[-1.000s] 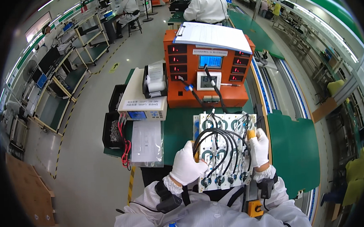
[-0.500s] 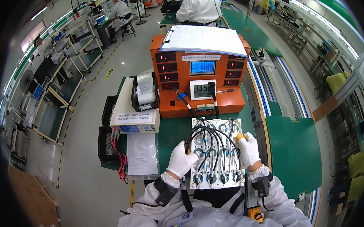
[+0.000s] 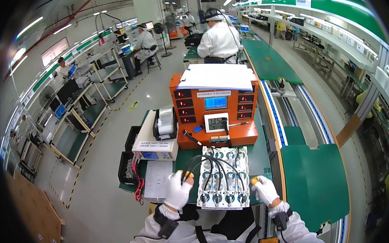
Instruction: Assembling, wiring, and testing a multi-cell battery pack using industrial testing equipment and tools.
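Observation:
A white battery module (image 3: 223, 179) with rows of round cells, under a frame with many holes, lies on the green bench right in front of me. Black cables (image 3: 210, 157) run over it and arch out past its left edge. My left hand (image 3: 179, 191), in a white glove with yellow fingertips, is closed around the looped cables beside the module. Off the module's right edge is my right hand (image 3: 265, 191), gloved alike, with its fingers partly bent and apart. No object shows in it, and it does not touch the module.
An orange test box (image 3: 238, 139) with displays stands behind the module, a clipboard (image 3: 216, 77) on top. To the left are a white meter (image 3: 163, 154), red leads (image 3: 139, 189), black bins (image 3: 126, 168) and a paper sheet (image 3: 158, 179). A conveyor (image 3: 285, 113) runs along the right. A co-worker (image 3: 219, 40) sits ahead.
My left hand has drawn the cables left, off the module's edge. My right hand has moved down and away from the module's right side. The view has tilted up.

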Motion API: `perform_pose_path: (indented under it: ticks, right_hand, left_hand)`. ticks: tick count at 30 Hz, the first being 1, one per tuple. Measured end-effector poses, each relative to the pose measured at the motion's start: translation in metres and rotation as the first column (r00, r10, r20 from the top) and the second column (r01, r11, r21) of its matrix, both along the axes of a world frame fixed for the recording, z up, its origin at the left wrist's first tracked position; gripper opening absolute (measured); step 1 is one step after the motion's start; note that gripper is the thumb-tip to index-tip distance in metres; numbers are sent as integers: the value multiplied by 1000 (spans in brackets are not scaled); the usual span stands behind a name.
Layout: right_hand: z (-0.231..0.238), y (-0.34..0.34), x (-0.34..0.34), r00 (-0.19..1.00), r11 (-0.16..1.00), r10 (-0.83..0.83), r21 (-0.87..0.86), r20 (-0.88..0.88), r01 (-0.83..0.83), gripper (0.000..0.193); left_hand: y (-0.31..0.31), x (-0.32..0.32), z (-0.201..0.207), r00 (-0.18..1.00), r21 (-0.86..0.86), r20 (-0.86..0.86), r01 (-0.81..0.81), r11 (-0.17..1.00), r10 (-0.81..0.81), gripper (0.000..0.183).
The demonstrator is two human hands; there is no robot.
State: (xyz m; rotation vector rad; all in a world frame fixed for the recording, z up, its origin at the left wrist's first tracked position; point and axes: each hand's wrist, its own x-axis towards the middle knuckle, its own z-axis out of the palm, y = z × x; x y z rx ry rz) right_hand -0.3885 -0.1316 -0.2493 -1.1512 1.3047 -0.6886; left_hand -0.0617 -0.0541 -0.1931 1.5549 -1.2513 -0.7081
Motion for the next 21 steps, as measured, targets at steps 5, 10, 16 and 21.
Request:
perform_pose_path:
  ticks: [5, 10, 16, 21]
  right_hand:
    - [-19, 32, -11, 999, 998, 53, 35, -11, -53, 21]
    - [-15, 57, 0, 994, 994, 107, -34, -14, -108, 26]
    - [-9, 103, -5, 962, 978, 88, -162, -258, -132, 31]
    - [-13, 140, 1, 779, 907, 118, -252, -616, -337, 37]
  left_hand:
    - [77, -77, 9, 950, -345, 298, 200, 917, -95, 28]
    - [95, -97, -94, 488, 218, 678, 580, 785, -549, 27]
    - [88, -26, -80, 243, 647, 584, 437, 625, -774, 32]
    - [55, 24, -57, 565, 208, 721, 376, 903, -401, 21]
